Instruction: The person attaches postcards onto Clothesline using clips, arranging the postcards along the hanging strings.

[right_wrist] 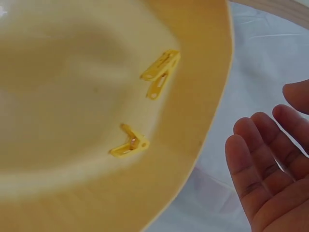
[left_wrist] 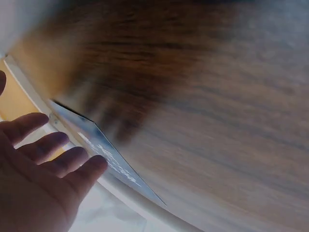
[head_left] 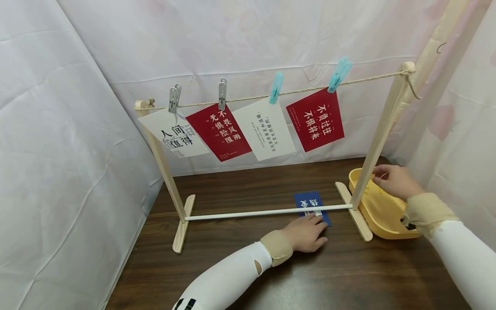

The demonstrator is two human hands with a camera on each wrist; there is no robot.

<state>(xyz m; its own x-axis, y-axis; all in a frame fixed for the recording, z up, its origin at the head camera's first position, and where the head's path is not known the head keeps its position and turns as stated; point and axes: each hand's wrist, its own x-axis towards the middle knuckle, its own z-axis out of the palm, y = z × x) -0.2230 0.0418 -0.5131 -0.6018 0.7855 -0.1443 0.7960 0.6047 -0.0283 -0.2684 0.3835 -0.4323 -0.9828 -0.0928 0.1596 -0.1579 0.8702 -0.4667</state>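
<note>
My left hand [head_left: 306, 232] reaches over the dark table, its loosely spread fingers at the near edge of a blue card [head_left: 306, 199] with white characters. The card lies flat, partly beneath the stand's white rod [head_left: 252, 213]. In the left wrist view the fingertips overlap the card's edge. My right hand [head_left: 401, 183] hovers at the far end of a yellow tray [head_left: 387, 219], fingers relaxed with nothing in them. Two yellow clothespins [right_wrist: 161, 70] lie inside the tray, near its wall in the right wrist view.
A wooden stand [head_left: 381, 137] carries a rope [head_left: 248, 99]. Grey clothespins [head_left: 222, 94] hold a white card [head_left: 176, 140] and a red card [head_left: 228, 146]; blue clothespins [head_left: 277, 88] hold another white card [head_left: 271, 129] and red card [head_left: 314, 120]. White curtains [head_left: 69, 150] surround the table [head_left: 240, 189].
</note>
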